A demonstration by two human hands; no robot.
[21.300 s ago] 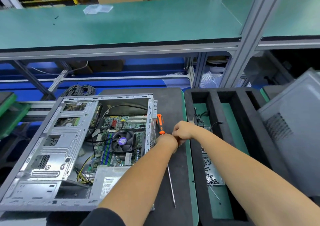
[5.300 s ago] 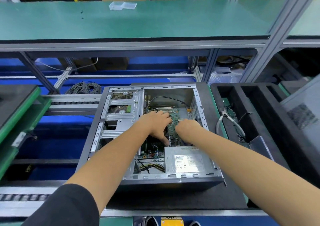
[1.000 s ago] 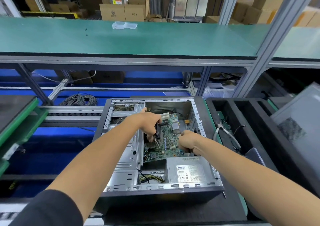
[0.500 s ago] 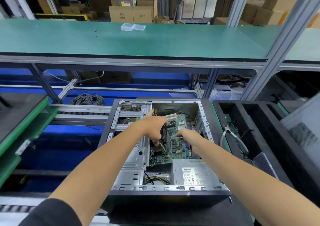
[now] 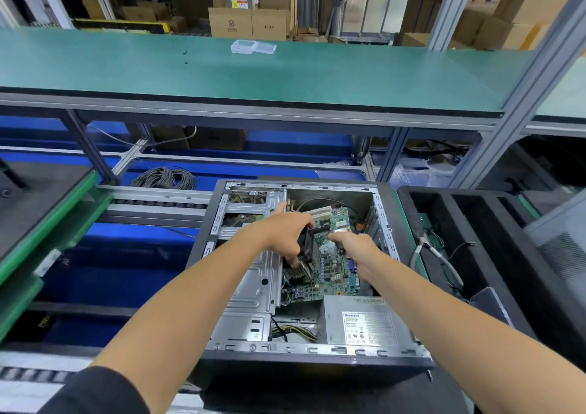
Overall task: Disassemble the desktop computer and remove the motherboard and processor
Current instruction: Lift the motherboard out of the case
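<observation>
Both hands (image 5: 287,234) grip motherboard (image 5: 329,264) (tilted).

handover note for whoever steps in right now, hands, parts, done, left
Left hand grips the black cooler fan on the motherboard.
Right hand holds the board's right side.
The board sits tilted inside the open case, beside the drive cage and above the power supply.
Done: case opened, board seemingly freed.
Left: lift the board out, then remove the processor.
</observation>
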